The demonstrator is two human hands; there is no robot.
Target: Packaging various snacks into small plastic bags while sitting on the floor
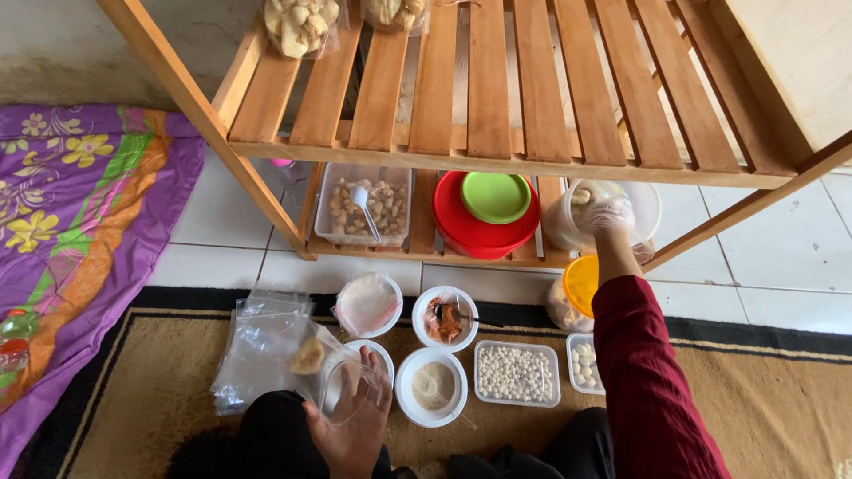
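So far one pale snack piece sits inside the clear plastic bag [342, 381] that the left hand [355, 421] grips open over the rug, so the filling looks barely begun. Well apart, the gloved right hand [611, 215] reaches into the clear tub [643, 208] on the shelf; whether its fingers are closed on anything, I cannot tell

Clear snack bags [302, 25] on shelf; empty plastic bags [257, 341] on rug.
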